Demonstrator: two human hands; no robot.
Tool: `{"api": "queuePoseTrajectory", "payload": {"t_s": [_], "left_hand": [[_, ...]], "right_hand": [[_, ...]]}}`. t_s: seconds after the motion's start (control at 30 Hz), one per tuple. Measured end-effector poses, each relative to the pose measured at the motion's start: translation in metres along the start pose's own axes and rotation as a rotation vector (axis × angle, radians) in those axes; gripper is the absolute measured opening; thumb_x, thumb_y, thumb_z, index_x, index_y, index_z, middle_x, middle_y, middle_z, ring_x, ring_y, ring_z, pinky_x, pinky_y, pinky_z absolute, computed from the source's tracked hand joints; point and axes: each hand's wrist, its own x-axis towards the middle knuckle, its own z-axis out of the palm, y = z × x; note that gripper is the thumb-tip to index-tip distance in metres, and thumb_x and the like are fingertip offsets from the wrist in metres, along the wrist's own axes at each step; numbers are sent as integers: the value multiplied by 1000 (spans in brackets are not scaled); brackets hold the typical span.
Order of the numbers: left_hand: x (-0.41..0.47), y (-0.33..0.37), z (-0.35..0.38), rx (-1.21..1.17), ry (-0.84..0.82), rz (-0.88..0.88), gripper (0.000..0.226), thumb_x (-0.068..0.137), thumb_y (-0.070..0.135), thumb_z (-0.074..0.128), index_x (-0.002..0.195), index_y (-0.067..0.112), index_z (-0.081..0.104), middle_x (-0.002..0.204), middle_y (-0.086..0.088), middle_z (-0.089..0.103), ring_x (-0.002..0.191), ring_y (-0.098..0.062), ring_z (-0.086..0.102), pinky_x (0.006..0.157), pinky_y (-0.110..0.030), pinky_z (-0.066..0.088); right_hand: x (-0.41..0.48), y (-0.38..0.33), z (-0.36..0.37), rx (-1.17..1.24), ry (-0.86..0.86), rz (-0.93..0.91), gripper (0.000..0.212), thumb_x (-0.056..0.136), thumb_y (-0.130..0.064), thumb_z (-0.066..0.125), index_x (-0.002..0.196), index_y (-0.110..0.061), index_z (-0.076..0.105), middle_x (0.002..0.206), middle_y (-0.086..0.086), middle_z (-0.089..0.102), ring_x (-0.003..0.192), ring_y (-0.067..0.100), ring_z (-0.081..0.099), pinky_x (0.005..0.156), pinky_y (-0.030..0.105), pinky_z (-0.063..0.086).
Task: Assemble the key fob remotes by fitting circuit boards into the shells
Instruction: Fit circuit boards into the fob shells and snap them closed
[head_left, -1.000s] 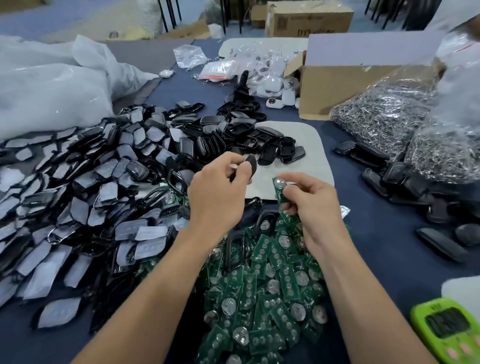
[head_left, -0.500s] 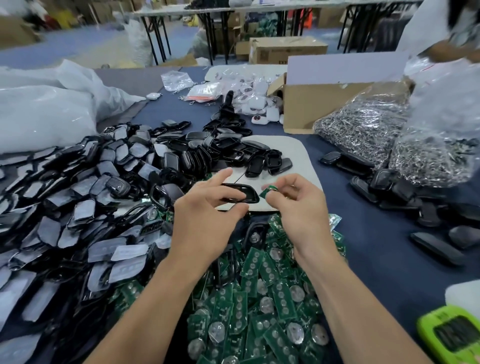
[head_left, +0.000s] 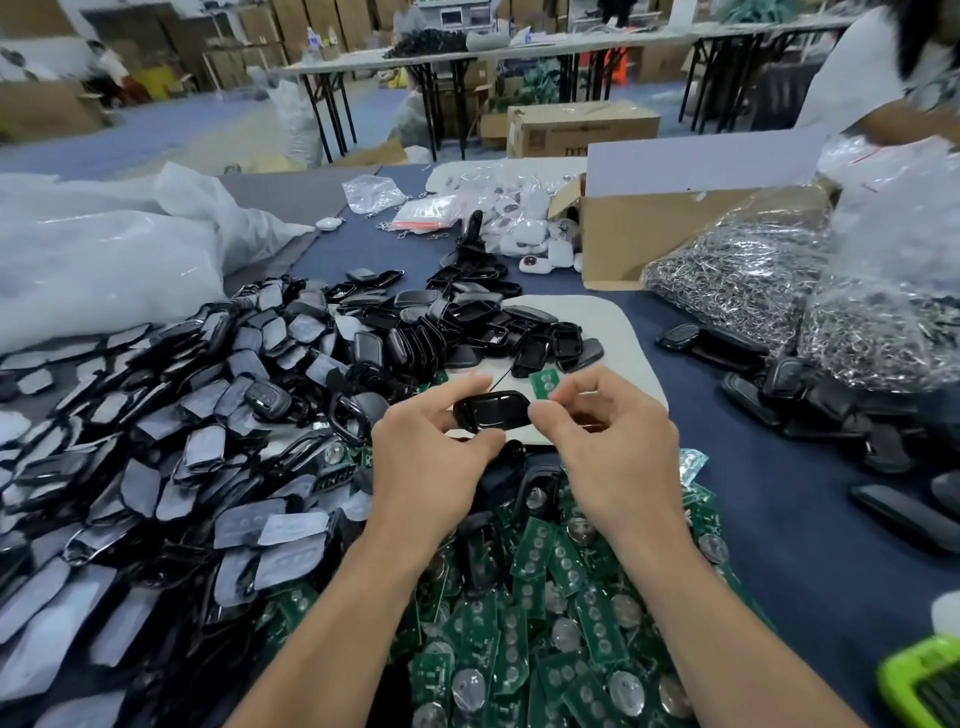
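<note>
So the fingers of your left hand (head_left: 431, 457) are gripping the black shell (head_left: 491, 410) just above the far edge of the green board pile (head_left: 545, 597), and your right hand (head_left: 608, 447) pinches a circuit board (head_left: 544, 383) there too, right beside it.

Both bare forearms, left forearm (head_left: 332, 623) and right forearm (head_left: 727, 623), extended forward from the lower edge of the view and converged, wrists straight and backs of the hands upward. The left grip (head_left: 431, 457) pinched the left end of a black shell (head_left: 493, 410), thumb below and forefinger above. The right grip (head_left: 613, 447), fingers curled, met the shell's right end and pinched a green circuit board (head_left: 543, 383) at its fingertips.
</note>
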Motion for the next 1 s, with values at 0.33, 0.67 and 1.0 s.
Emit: {"api": "queuePoseTrajectory", "payload": {"t_s": [0.33,0.67,1.0], "left_hand": [[0,3,-2,42,-124,25,64,70,6,90,112,52,74,102,33,74,89,1,73,72,-14,56],[3,-3,-4,-151,-80,-101,51,69,3,93,106,36,82,99,9,82,87,-10,79,83,-36,65],[4,0,-1,-203,-95,-124,47,63,18,90,105,38,80,88,1,82,83,-24,80,83,-53,65]], "right_hand": [[0,4,5,14,-152,-65,33,92,-11,71,92,-44,77,83,-28,73,69,-2,64,63,8,42],[8,10,3,233,25,28,16,82,-21,84,86,-33,75,72,-7,76,61,8,64,69,35,55],[4,6,9,221,52,39,12,82,-24,85,83,-33,78,71,-8,76,68,13,71,70,41,60]]}}
